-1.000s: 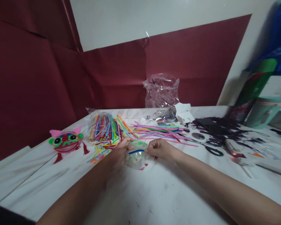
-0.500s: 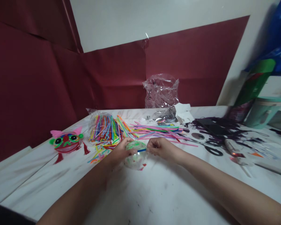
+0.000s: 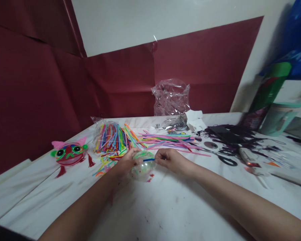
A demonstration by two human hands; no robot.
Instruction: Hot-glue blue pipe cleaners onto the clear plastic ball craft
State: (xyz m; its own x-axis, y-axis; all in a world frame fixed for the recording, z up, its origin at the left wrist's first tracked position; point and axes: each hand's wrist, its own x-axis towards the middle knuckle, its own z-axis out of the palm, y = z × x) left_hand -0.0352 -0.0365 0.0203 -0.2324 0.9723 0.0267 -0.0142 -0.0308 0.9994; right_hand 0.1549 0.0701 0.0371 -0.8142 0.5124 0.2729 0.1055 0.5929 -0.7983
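A clear round plastic piece (image 3: 139, 173) with green strips on its upper part stands at the middle of the table, between my hands. My left hand (image 3: 129, 160) is closed on its left side, the thumb near the front. Across the front of the clear piece lies a short blue pipe cleaner (image 3: 148, 160). My right hand (image 3: 167, 158) pinches the right end of that blue strip. Small red bits (image 3: 151, 177) show at the lower right of the clear piece. The fingers behind it are hidden.
A finished-looking animal mask (image 3: 69, 154) with tassels lies left. Behind are bagged pipe cleaners (image 3: 110, 138) and a loose pile (image 3: 165, 140). To the right are black scissors (image 3: 227, 159), a tape roll (image 3: 210, 145), a glue gun (image 3: 247, 157), dark cords (image 3: 251, 134) and a green mug (image 3: 282, 118).
The view has shifted slightly, moving everything a little left. Both hands keep their hold, and the blue pipe cleaner shows a bit longer between them.
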